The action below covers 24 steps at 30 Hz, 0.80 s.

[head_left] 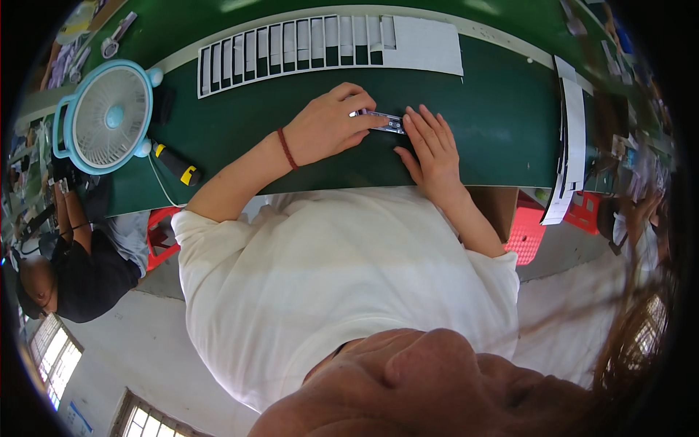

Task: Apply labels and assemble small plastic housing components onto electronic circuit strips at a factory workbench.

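Observation:
A small, narrow, shiny silver-and-clear piece (394,124) lies low over the green tabletop (495,138). My left hand (331,122), a dark red cord round its wrist, has its fingers closed on the left part of the piece. A bright end of it peeks out by the fingertips. My right hand (434,147) lies on the table at the piece's right end, fingers stretched out and thumb apart. Its fingertips are at or touching that end; exact contact I cannot tell. What kind of piece it is, I cannot make out.
Beyond my hands lies a white slotted cardboard divider (426,45). At the left stand a light-blue fan (114,116) with a cord and a black-and-yellow tool handle (177,164). White card sheets (574,135) lie at the right edge. A co-worker (91,266) sits at far left.

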Available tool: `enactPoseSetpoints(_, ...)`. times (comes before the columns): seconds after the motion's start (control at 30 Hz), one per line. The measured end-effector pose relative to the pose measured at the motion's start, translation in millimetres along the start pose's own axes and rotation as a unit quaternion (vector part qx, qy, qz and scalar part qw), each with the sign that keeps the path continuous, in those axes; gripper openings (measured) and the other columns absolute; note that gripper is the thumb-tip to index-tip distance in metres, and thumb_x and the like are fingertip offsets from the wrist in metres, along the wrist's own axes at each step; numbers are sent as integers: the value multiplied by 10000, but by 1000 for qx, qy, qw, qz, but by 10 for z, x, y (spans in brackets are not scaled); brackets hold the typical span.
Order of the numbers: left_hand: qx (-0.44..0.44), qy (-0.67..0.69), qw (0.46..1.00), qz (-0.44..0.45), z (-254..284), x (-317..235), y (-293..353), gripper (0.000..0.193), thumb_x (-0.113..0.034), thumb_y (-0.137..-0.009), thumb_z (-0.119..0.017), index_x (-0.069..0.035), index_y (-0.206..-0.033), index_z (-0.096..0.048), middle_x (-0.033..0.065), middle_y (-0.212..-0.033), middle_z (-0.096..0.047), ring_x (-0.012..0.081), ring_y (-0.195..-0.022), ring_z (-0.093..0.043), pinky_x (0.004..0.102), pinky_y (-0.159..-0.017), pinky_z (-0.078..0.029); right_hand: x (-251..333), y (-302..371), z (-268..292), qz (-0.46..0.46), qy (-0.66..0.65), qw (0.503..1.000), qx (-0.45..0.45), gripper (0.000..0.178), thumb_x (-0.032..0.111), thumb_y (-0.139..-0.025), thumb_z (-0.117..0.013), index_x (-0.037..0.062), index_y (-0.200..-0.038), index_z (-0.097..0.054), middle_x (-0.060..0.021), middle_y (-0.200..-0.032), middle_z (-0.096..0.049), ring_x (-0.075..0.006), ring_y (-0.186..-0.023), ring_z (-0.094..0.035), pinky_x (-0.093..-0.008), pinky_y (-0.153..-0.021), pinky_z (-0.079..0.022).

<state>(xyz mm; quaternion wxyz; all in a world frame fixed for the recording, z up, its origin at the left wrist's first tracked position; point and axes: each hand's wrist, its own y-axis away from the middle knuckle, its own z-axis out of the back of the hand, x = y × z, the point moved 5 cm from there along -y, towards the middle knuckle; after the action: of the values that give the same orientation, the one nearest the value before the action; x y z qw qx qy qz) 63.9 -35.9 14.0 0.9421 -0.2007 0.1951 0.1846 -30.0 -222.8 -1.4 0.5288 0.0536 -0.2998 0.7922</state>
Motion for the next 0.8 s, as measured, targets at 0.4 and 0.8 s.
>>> enactPoseSetpoints(0.4, 1, 61, 997, 51, 43, 87, 12, 654, -105, -795, -813, -129, -1394, -554, 69, -1195, -650, 269, -1132, -613, 378, -875, -589, -135, -252, 67, -39, -135, 990, -17, 456, 35, -796, -835, 46, -1236, -716, -123, -1161, -691, -307, -1063, -677, -380, -873, -572)
enactPoseSetpoints(0.8, -55, -18, 998, -15, 45, 12, 50, 374, -131, -796, -818, -164, -1143, -684, 20, -1198, -635, 266, -1285, -563, 512, -1136, -425, -242, -330, 221, -50, -124, 991, 6, 318, 103, -823, -835, 62, -1128, -755, -94, -1061, -683, -276, -913, -680, -366, -755, -574)
